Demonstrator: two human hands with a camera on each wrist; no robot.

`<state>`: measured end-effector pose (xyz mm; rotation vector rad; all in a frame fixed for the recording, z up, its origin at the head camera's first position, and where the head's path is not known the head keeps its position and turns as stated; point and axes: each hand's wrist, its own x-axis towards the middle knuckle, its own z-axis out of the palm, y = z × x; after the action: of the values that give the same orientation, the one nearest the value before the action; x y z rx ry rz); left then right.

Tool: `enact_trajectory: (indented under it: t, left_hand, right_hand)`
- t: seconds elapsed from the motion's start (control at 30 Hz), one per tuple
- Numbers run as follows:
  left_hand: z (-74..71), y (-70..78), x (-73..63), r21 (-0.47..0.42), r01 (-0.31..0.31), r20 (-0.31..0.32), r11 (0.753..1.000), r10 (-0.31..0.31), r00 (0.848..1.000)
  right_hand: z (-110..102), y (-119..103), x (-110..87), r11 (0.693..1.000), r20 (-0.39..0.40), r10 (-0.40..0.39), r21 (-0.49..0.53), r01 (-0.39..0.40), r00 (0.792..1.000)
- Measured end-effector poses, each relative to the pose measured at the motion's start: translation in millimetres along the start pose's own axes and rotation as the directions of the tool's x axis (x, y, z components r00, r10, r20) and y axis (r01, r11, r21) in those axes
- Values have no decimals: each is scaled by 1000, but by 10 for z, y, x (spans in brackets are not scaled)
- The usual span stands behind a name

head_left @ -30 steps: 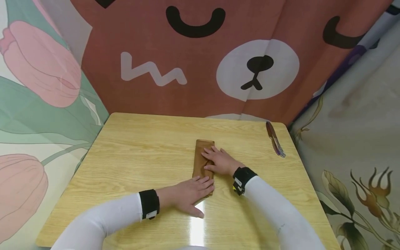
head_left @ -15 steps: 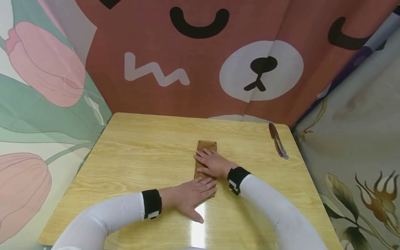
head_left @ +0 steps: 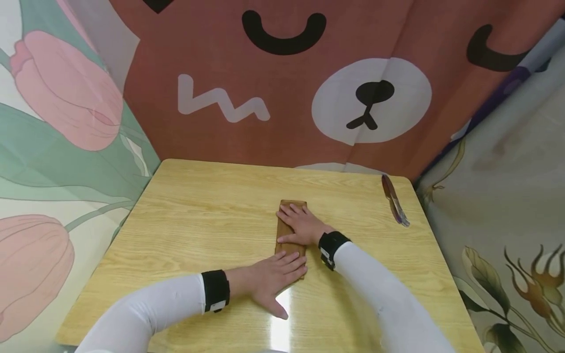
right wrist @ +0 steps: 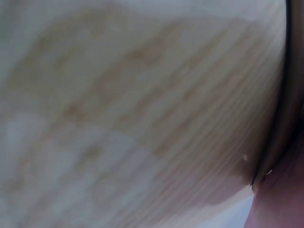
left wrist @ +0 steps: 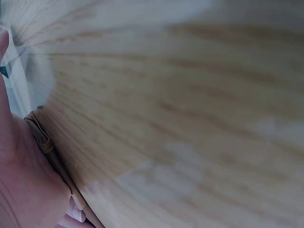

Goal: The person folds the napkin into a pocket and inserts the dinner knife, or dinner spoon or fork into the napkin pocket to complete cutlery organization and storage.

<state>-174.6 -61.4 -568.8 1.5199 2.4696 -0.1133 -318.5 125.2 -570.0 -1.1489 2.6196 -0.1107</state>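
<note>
A brown folded cloth (head_left: pixel 290 247) lies as a long narrow strip on the wooden table, its length running away from me. My left hand (head_left: pixel 273 279) rests flat across its near end, fingers straight and thumb spread out. Toward the far end, my right hand (head_left: pixel 304 226) lies on it with fingers extended. The left wrist view catches the layered folded edge of the cloth (left wrist: pixel 42 135) under the left palm. Only a dark edge of the cloth (right wrist: pixel 285 118) shows in the right wrist view, beside part of the hand. Its underside is hidden.
Slim brown and silver utensils (head_left: pixel 394 201), too small to identify, lie near the back right corner of the light wooden table (head_left: pixel 198 215). A brown bear-patterned curtain (head_left: pixel 212 137) hangs behind, and floral curtains close in both sides.
My right hand has shifted left and slightly toward the far end across the cloth. The left hand stays on the near end. The whole view has shifted slightly.
</note>
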Motion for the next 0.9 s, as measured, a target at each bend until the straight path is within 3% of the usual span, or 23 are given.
enact_trajectory:
  t: [0.33, 0.9]
  left_hand:
    - [-16, 29, 2, 11, 15, 25, 1000, -15, 1000]
    - [-22, 66, 25, -41, 15, 38, 999, -13, 999]
  right_hand:
    - [29, 96, 135, 998, -14, 53, -27, -53, 999]
    - [22, 99, 133, 996, -11, 82, 36, -82, 997]
